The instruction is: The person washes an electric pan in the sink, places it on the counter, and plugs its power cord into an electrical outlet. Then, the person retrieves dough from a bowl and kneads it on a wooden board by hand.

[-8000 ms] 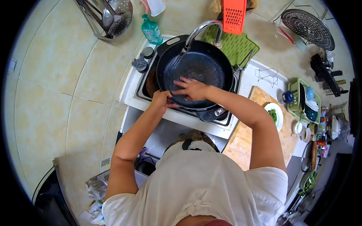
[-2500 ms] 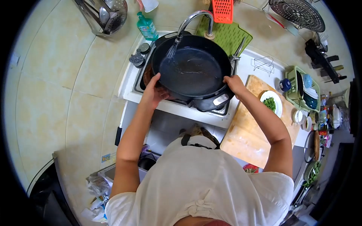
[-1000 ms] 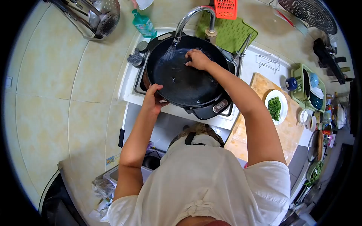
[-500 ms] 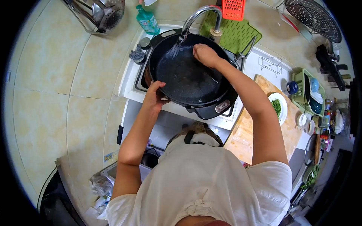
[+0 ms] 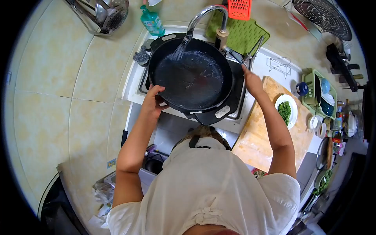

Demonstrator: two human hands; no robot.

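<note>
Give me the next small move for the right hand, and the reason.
Probably work the tap lever to stop the water: it is running into the black pan, the right hand is at the lever's end, and the left hand holds the pan's rim.

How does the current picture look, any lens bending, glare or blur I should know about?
Head view: strong wide-angle bending, with black corners and bowed seams between the large beige tiles; head view: bright glints along the curved chrome faucet; head view: clear water falling into the large round black pan shows as soft streaks.
</note>
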